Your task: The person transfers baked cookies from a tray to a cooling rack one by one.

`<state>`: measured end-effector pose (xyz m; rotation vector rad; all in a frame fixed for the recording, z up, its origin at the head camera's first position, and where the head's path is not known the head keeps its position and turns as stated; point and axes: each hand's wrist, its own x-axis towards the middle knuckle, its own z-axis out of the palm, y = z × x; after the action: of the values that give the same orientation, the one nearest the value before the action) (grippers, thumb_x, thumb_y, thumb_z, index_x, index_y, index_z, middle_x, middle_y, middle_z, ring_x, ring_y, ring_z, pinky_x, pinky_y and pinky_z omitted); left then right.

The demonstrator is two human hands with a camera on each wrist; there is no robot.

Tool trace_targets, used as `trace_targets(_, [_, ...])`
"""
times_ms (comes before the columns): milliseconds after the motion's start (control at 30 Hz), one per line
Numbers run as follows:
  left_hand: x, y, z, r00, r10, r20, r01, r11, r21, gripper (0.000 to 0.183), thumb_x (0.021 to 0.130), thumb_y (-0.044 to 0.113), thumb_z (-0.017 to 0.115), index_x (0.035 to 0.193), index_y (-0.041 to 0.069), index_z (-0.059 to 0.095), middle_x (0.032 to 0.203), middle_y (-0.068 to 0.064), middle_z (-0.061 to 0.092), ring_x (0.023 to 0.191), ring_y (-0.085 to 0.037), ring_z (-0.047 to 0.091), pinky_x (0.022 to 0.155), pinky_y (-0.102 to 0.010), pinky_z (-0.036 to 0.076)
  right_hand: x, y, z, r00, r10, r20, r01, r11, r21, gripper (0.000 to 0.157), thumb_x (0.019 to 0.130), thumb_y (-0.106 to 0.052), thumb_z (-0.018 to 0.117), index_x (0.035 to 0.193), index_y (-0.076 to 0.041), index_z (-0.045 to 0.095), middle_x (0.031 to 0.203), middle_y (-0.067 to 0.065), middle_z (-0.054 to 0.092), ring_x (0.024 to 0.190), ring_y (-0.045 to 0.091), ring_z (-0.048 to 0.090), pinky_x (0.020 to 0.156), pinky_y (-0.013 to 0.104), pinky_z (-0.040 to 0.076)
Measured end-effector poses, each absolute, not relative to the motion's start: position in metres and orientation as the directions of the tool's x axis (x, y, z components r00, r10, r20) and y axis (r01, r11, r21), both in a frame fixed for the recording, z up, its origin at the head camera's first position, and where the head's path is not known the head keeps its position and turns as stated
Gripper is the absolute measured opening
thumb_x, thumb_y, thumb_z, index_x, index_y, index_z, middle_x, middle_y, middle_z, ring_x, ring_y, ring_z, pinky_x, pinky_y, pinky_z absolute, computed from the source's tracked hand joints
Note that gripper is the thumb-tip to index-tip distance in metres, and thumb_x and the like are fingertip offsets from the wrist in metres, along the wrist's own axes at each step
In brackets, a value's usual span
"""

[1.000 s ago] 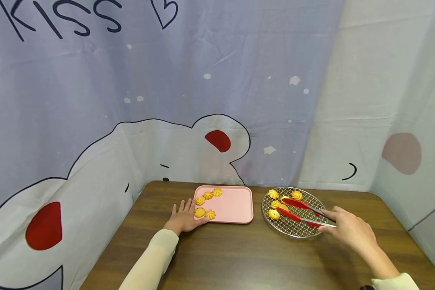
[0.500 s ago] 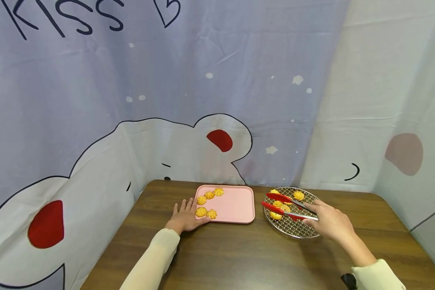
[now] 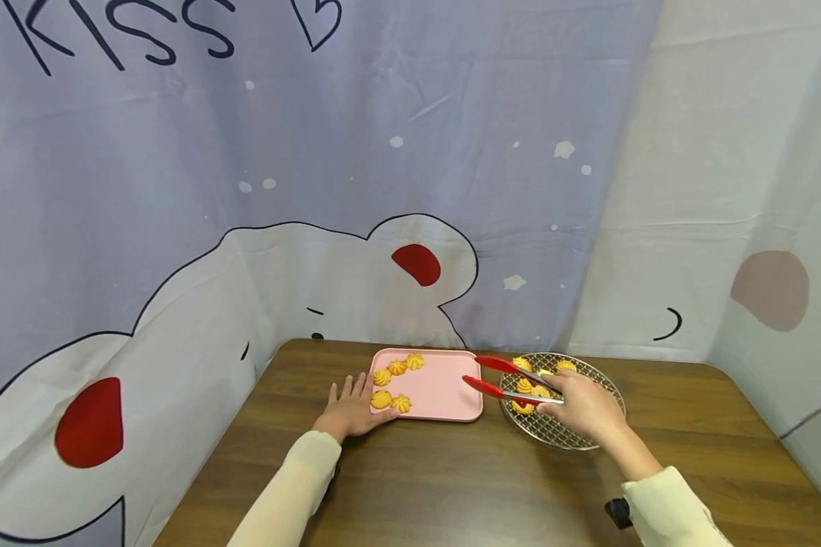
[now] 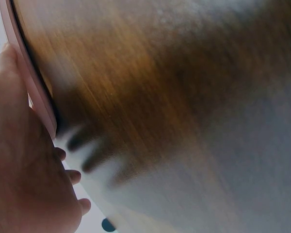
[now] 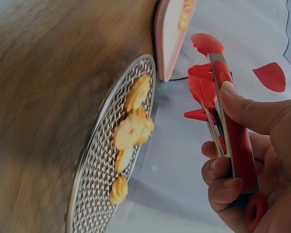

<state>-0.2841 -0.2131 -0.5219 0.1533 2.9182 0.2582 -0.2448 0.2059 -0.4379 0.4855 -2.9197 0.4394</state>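
Red tongs (image 5: 237,141) are sitting in the right hand (image 3: 586,408), its fingers curling round the handle, perhaps keeping the tips free; those are hanging apart, empty, by the pink tray (image 3: 441,391). The left hand (image 3: 350,412) is laying straight fingers against that, seemingly steadying it. Cookies (image 3: 397,368) are lying there and on the wire rack (image 3: 564,434).

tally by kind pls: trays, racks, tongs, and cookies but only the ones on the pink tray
Tray: 1
Rack: 1
Tongs: 1
Cookies on the pink tray: 5
Total: 8
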Motion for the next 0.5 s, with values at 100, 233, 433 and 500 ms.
trace_targets(100, [-0.283,-0.213,-0.521,-0.971,0.124,-0.203,0.086,0.978,0.188,0.107,0.092,0.079,0.04,0.163,0.004,0.011,0.169,-0.016,0.014,0.155,-0.04,0.009,0.122,-0.061,0.001,-0.252,0.197,-0.441,-0.935,-0.3,0.188,-0.343,0.899,-0.274,0.059,0.082,-0.036,0.083,0.133,-0.01,0.068,0.112,0.01,0.068,0.09,0.032,0.066,0.067,0.052,0.053])
trace_targets(233, [-0.281,-0.213,-0.518,-0.971,0.125,-0.205,0.085,0.978,0.192,0.106,0.093,0.078,0.04,0.163,0.003,0.012,0.168,-0.017,0.015,0.155,-0.04,0.009,0.122,-0.061,0.001,-0.263,0.185,-0.446,-0.935,-0.306,0.179,-0.347,0.891,-0.292,0.058,0.083,-0.034,0.083,0.133,-0.011,0.068,0.114,0.008,0.068,0.091,0.032,0.067,0.066,0.051,0.053])
trace_targets(433, [-0.282,-0.212,-0.516,-0.972,0.121,-0.202,0.082,0.979,0.188,0.104,0.094,0.077,0.042,0.163,0.004,0.014,0.168,-0.016,0.016,0.155,-0.04,0.012,0.122,-0.062,0.003,-0.276,0.171,-0.453,-0.938,-0.31,0.155,-0.344,0.886,-0.312,0.058,0.082,-0.035,0.084,0.134,-0.013,0.068,0.13,0.014,0.064,0.108,0.039,0.066,0.076,0.058,0.054])
trace_targets(500, [-0.283,-0.212,-0.518,-0.972,0.118,-0.202,0.08,0.979,0.185,0.105,0.093,0.078,0.041,0.163,0.004,0.014,0.168,-0.016,0.017,0.155,-0.04,0.012,0.122,-0.062,0.004,-0.28,0.166,-0.455,-0.94,-0.309,0.146,-0.34,0.886,-0.316,0.058,0.082,-0.035,0.084,0.134,-0.014,0.068,0.131,0.014,0.064,0.107,0.038,0.066,0.075,0.057,0.054])
